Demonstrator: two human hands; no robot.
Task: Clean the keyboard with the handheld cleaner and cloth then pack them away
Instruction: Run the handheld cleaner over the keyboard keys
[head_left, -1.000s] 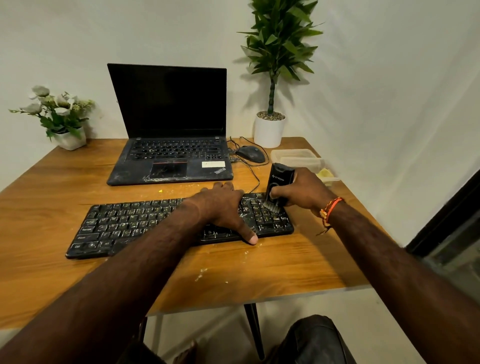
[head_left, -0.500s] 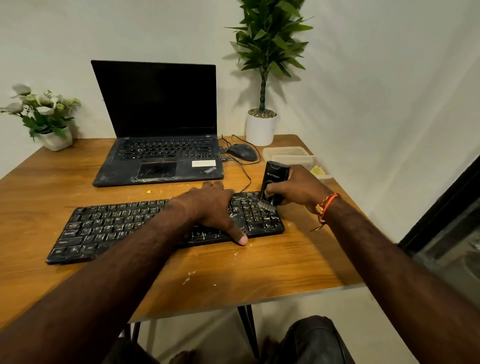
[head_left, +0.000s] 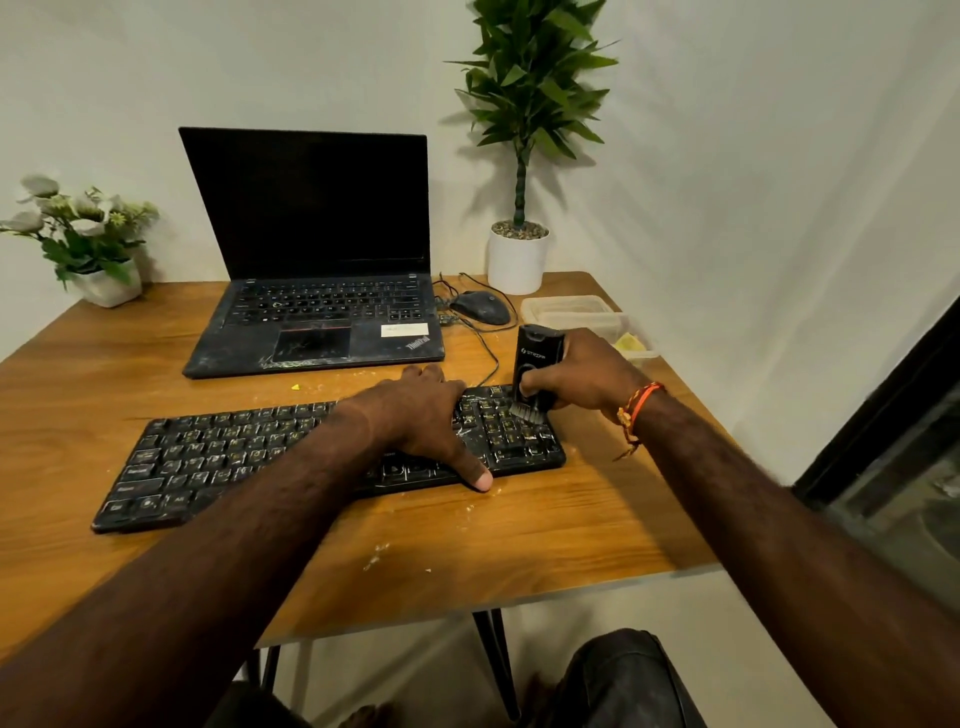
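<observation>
A black keyboard (head_left: 223, 457) speckled with pale crumbs lies across the wooden table (head_left: 519, 540). My right hand (head_left: 582, 371) grips a black handheld cleaner (head_left: 535, 364) upright, its brush tip pressed on the keys at the keyboard's right end. My left hand (head_left: 421, 415) lies flat on the keyboard just left of the brush, fingers spread, thumb at the front edge. A yellow cloth (head_left: 626, 343) peeks out behind my right hand, beside a clear plastic container (head_left: 569, 312).
A dusty open laptop (head_left: 317, 291) stands behind the keyboard, with a wired mouse (head_left: 480, 306) to its right. A tall potted plant (head_left: 519, 249) and a small flower pot (head_left: 104, 280) sit at the back corners. Crumbs dot the table in front.
The cleaner's brush has stayed on the right-hand keys with only small shifts. My left hand has stayed flat on the keyboard. My head has shifted, so the scene sits differently in the frame.
</observation>
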